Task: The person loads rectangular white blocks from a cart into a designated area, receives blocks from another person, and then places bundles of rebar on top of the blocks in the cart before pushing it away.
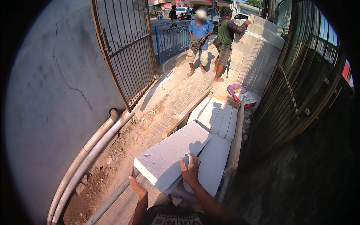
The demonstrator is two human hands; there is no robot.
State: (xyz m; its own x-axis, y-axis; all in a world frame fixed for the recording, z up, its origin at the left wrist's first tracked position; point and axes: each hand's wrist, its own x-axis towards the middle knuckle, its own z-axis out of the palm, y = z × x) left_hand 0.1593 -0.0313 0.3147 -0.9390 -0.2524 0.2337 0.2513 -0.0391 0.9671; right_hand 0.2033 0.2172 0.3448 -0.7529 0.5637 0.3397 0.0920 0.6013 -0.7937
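Note:
A thick white lightweight concrete block (176,148) lies slanted across the near end of a wooden cart (235,155), its left end jutting past the cart's side. My left hand (138,187) is against the block's near left corner, its fingertips partly hidden by the block. On the block's near right edge, my right hand (191,170) grips with bent fingers. Under and beside it rests another white block (214,161). Farther along the cart, several more white blocks (217,118) stand packed side by side.
A tall stack of pale blocks (255,52) rises beyond the cart, with a purple-and-white sack (242,95) at its foot. Two people stand there, one touching the stack. Barred gates (125,52) flank the paved path (176,103); pipes (90,150) run along the left wall.

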